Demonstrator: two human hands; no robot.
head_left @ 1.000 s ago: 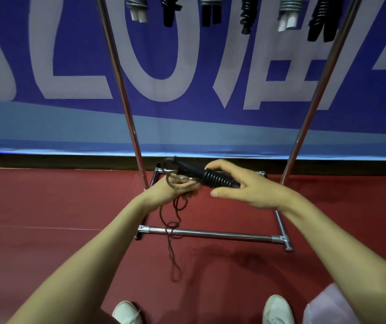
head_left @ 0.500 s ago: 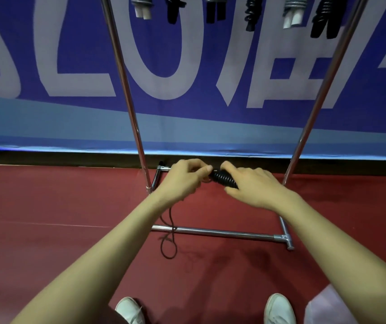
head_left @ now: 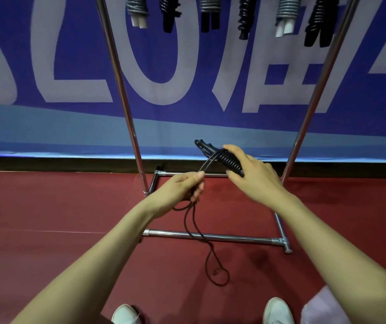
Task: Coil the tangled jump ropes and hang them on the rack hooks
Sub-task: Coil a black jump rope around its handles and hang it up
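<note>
My right hand [head_left: 251, 173] grips the black jump rope handles [head_left: 213, 153], which have several turns of black cord wound round them. A doubled strand runs from the handles down to my left hand [head_left: 182, 189], which pinches it between thumb and fingers. Below my left hand the loose rope tail [head_left: 202, 244] hangs in a twisted loop that reaches the red floor. The chrome rack [head_left: 121, 94] stands in front of me, and several coiled ropes [head_left: 243, 15], black and grey, hang along its top.
The rack's base bars [head_left: 210, 236] lie on the red floor right under the hanging rope. A blue banner [head_left: 187, 66] with large pale letters covers the wall behind. My white shoes [head_left: 278, 311] show at the bottom edge.
My hands were close together at the handles; now my left hand has pulled down and left, drawing a strand out. The handles have risen and tilted, and the hanging tail is longer.
</note>
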